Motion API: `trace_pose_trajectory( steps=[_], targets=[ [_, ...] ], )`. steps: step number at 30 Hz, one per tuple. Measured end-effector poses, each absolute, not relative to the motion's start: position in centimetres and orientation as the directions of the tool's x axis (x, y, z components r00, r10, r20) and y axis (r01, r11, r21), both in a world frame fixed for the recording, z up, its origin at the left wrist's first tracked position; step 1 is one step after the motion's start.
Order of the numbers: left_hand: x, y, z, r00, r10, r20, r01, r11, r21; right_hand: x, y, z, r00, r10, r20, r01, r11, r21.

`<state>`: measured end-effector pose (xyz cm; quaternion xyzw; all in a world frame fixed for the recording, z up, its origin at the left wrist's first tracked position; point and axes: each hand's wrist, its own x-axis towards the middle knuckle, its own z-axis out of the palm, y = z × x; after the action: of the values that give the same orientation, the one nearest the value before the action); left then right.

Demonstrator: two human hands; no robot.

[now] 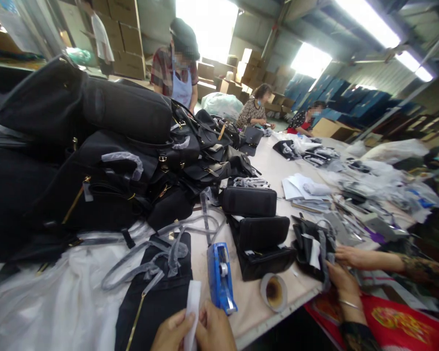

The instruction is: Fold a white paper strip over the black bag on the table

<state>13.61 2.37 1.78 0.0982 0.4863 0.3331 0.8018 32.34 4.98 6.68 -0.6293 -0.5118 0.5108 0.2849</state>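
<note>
A narrow white strip (193, 300) stands upright at the bottom of the view, pinched by my left hand (171, 332). My right hand (215, 329) closes on the strip's other side with curled fingers. Just beyond my right hand is a blue tape dispenser (215, 273). Left of the hands lies a flat black bag (137, 304) with a gold zipper, and plastic-wrapped straps (149, 268) trail over it. Two black wallet-like bags (265, 234) sit past the dispenser, one with its flap raised. A tape roll (265, 292) rests near the table edge.
Black handbags (128, 107) are heaped high on the left, above white plastic wrapping (69, 297). At right, a co-worker's hands (346, 278) handle a small black bag (309, 246). Papers (303, 187) and plastic-wrapped items lie farther along the table (269, 163). Several people work behind.
</note>
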Motion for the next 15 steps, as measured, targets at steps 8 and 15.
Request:
trace_pose_trajectory(
  steps=[8, 15],
  targets=[
    [14.2, 2.7, 3.8, 0.238, 0.687, -0.687, -0.344, 0.721, 0.602, 27.5, 2.1, 2.5, -0.190, 0.829, -0.526, 0.255, -0.476, -0.842],
    [14.5, 2.2, 1.6, 0.120, 0.746, -0.655, -0.286, 0.658, 0.697, 28.3, 2.3, 2.6, -0.247, 0.762, -0.599, 0.123, -0.588, -0.799]
  ],
)
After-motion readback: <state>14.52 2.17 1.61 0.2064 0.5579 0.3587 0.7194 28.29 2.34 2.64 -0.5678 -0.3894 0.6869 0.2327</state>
